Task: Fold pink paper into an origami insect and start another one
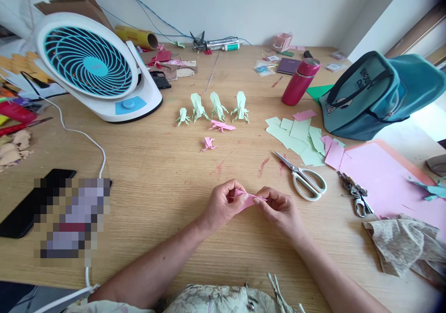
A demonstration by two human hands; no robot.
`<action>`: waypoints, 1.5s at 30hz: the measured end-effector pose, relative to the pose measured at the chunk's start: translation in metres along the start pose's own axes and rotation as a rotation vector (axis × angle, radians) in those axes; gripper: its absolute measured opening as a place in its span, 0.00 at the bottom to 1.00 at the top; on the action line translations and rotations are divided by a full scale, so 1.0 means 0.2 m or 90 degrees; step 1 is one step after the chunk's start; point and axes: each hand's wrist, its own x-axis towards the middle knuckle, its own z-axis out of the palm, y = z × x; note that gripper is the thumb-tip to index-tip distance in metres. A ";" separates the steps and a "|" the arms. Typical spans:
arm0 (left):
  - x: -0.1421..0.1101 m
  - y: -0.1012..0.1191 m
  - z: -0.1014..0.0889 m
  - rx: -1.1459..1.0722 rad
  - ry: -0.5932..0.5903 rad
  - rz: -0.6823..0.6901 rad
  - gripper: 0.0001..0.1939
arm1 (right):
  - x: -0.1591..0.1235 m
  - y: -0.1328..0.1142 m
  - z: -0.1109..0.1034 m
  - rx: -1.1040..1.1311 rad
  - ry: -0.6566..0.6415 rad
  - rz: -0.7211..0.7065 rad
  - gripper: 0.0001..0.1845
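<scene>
Between my two hands is a small folded piece of pink paper (248, 202), held just above the table near its front. My left hand (226, 201) pinches its left end between thumb and fingers. At the right end, my right hand (278, 206) pinches the paper's edge the same way. Beyond my hands stand several light green origami figures (218, 106) in a row. A long pink origami figure (222, 126) lies in front of them, and a smaller pink origami figure (208, 144) sits closer to me. White-handled scissors (306, 182) lie to the right of my right hand.
Green paper pieces (296, 134) and a large pink sheet (379, 178) lie at right, near keys (356, 193) and a cloth (406, 243). A red flask (300, 83) and teal bag (365, 94) stand behind. At left are a fan (94, 69), its cable and a blurred-out object (75, 218).
</scene>
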 end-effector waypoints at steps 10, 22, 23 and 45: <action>0.00 -0.02 0.00 -0.004 -0.008 0.006 0.10 | 0.01 0.00 0.00 -0.004 -0.005 0.000 0.16; 0.01 -0.06 0.00 -0.039 0.003 0.025 0.12 | 0.01 0.00 -0.01 -0.010 0.011 -0.025 0.15; 0.01 -0.06 0.00 -0.042 0.005 0.027 0.12 | 0.01 0.01 -0.01 -0.010 0.014 -0.027 0.15; 0.02 -0.04 -0.04 -0.106 -0.028 0.023 0.13 | 0.00 0.00 -0.02 -0.044 0.019 -0.081 0.11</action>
